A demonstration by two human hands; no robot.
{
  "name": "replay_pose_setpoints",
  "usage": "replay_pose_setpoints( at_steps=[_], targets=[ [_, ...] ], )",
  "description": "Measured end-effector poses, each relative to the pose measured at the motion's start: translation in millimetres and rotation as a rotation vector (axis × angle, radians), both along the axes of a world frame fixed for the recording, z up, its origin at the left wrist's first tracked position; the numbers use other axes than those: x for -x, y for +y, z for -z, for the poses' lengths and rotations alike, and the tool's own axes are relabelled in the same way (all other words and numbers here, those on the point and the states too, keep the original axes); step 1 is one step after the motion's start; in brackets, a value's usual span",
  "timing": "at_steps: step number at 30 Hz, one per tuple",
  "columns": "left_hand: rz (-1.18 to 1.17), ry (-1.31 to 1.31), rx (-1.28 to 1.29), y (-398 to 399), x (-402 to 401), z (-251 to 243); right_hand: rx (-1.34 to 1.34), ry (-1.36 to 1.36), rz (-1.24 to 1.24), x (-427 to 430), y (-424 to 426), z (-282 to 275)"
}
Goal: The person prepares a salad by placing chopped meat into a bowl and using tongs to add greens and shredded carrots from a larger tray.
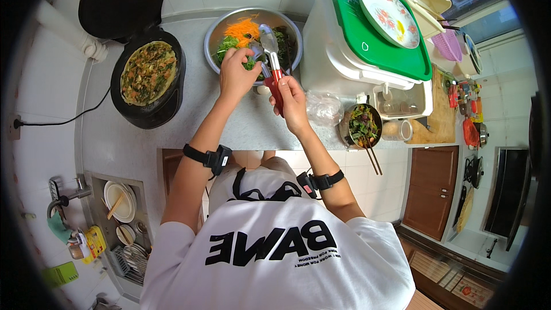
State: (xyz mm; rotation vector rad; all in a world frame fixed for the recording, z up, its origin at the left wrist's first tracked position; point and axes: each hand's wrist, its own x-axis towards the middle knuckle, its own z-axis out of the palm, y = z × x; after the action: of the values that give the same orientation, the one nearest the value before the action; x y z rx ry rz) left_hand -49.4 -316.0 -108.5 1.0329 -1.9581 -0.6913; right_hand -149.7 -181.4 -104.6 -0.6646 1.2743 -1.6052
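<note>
My right hand (291,101) is closed around the red handles of metal tongs (275,62), whose heads reach over a steel mixing bowl (209,45). Shredded carrot (243,30), green leaves and darker greens lie in the bowl. My left hand (239,71) is at the bowl's near rim, fingers bent close beside the tongs' heads; whether it pinches anything is unclear. To the left, a round flatbread with chopped vegetables (148,73) lies in an electric griddle (172,103) with its lid up.
Right of the bowl stands a white bin with a green lid (348,30) and a floral plate (387,15) on it. Nearer are a clear plastic bag (323,107), a small bowl of vegetables (363,125) with chopsticks over the counter edge, and a glass jar (398,130). A sink (144,181) holds dishes.
</note>
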Motion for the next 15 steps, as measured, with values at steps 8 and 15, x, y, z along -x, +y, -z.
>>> replay_pose_setpoints(
  at_steps=[8, 15],
  targets=[
    [-0.047, -0.18, -0.037, -27, 33, -2, -0.02, 0.106, -0.007, 12, 5, 14],
    [-0.193, -0.062, -0.103, -99, 45, 22, -0.052, 0.082, 0.012, 24, 10, 10]
  ],
)
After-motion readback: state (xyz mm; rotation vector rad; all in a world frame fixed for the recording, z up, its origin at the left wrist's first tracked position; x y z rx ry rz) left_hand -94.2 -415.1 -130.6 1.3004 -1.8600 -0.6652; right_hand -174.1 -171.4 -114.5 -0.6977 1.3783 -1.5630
